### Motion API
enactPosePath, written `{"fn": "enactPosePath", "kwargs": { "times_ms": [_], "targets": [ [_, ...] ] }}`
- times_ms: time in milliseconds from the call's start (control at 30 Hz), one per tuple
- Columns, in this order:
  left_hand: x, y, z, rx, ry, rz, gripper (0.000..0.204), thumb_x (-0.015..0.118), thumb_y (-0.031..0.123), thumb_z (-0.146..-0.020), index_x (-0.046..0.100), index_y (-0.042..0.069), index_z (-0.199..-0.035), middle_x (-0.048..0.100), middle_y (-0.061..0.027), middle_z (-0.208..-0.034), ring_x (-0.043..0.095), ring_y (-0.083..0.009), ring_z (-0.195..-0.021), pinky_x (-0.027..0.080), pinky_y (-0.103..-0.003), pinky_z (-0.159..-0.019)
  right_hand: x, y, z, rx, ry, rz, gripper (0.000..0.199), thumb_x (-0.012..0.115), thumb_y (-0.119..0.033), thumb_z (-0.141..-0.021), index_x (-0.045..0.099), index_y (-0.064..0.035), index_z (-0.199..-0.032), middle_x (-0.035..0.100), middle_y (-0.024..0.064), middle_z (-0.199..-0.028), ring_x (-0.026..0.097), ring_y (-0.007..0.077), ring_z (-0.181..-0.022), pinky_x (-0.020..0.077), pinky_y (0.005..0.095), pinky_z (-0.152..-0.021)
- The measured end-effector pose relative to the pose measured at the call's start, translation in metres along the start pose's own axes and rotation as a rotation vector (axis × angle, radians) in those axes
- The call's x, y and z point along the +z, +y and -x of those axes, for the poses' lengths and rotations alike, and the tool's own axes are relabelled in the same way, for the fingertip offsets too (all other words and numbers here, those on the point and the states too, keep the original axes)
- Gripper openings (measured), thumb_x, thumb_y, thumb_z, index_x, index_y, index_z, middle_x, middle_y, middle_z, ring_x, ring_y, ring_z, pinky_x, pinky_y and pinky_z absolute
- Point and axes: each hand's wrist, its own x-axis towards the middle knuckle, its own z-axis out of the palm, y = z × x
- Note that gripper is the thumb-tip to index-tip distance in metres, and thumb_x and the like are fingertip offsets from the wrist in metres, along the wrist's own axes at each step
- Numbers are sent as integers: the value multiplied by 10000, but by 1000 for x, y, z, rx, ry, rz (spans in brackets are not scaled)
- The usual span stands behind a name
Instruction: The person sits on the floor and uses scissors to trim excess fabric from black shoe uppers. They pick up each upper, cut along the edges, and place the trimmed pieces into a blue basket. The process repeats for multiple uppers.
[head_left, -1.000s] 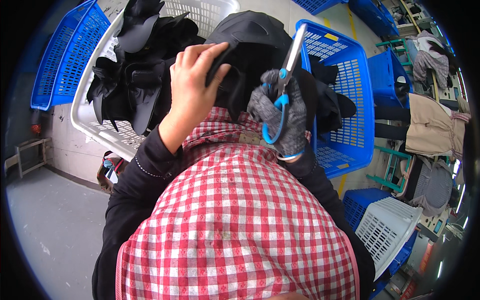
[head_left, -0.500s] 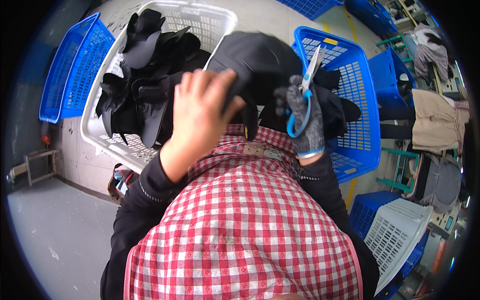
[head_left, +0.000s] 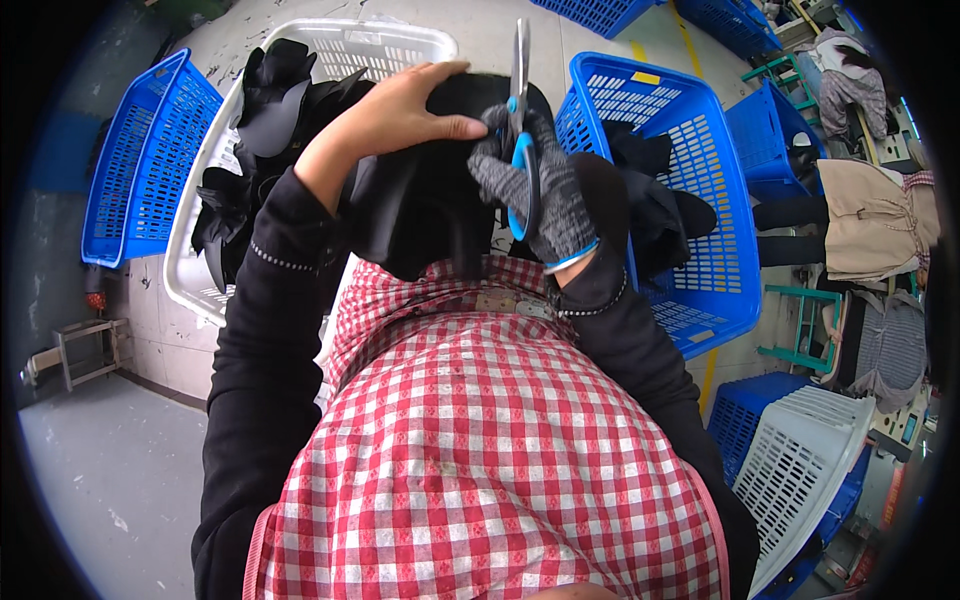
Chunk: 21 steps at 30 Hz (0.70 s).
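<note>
A black cap is in front of my apron, between my two hands. My left hand, bare, lies across its upper side, with thumb and fingers apart and the cap's edge between them. My right hand wears a grey knit glove and holds scissors with blue-and-black handles. Their blades point up and away from me, beside the cap's right part. The gloved fingertips reach the cap's right side. The cap's underside is hidden.
A white basket at left holds several black caps. At right, a blue basket has more black pieces inside. Another blue basket stands far left. Stacked baskets are at lower right; another person is beyond.
The cap has turned and come lower and to the left. My left hand has moved up onto it. My right hand, with the scissors, has shifted left toward the cap.
</note>
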Motion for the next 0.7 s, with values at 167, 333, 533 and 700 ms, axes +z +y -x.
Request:
{"fn": "enactPosePath", "kwargs": {
  "times_ms": [167,333,533,700],
  "targets": [
    [-50,6,13,-133,76,453,333,810,242,-892,742,-17,-1089,734,-48,-947,676,-120,-867,542,-261,-823,-43,9,27,-30,-23,-198,515,766,-75,-924,543,-37,-1387,691,77,-1022,664,113,-831,556,239,-702],
    [-76,11,29,-83,671,826,231,755,200,-951,730,-16,-1027,704,-58,-931,610,-127,-885,493,-260,-797,-94,13,60,-269,-3,524,472,608,-145,-1044,476,-25,-1482,660,195,-1282,687,220,-1069,593,319,-896],
    [54,44,65,-316,579,823,200,694,191,-1016,617,8,-1031,591,27,-903,510,-46,-826,443,-204,-753,-75,16,74,-322,177,415,386,564,-145,-1068,556,9,-1421,692,149,-1255,704,213,-1052,577,299,-876],
    [87,39,101,-244,714,694,613,794,99,-927,393,21,-1384,578,-27,-1005,578,-87,-832,476,-206,-751,-70,15,75,-70,214,487,346,656,-54,-948,725,-130,-1278,644,197,-1310,656,339,-1161,552,424,-967]
  ]
}}
